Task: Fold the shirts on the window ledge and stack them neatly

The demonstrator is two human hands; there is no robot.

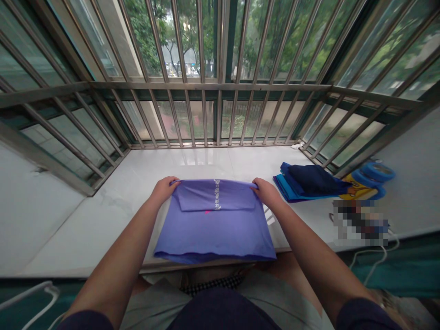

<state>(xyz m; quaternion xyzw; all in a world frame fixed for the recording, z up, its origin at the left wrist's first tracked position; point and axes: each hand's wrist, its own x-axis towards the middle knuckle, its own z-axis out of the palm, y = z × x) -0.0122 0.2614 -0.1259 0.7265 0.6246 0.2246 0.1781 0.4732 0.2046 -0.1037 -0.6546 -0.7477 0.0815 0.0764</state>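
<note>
Far left, a pale stone window sill [103, 215] below a steel security grille [220, 114], green trees showing through the glass beyond; low in the corner, a white cord [27, 298] curving over a teal surface. Next, the bare left hand [164, 190], fingers pinched on the upper left corner of a purple T-shirt [215, 236], clamped on the cloth at its top edge. The T-shirt flat on the sill, at its front edge, the lower hem lying along that edge and the upper part doubled over into a neat flap. Down the middle of the flap, a column of white lettering [217, 194], with a small pink mark [207, 211] just below it. Then the bare right hand [268, 192], clamped the same way on the upper right corner, well apart from the left hand, with the top edge of the T-shirt drawn taut between the two. Just below the sill, a lap in pale shorts and a strip of checked cloth [213, 283]. Further right, a stack of folded blue and navy clothes [309, 183] on the sill, touching a yellow item [357, 187] and a blue ring-shaped object [377, 172], its kind too unclear to tell. Under these, a pixelated patch [360, 222] hiding whatever lies there, and a white cable [376, 256] trailing below the sill.
</note>
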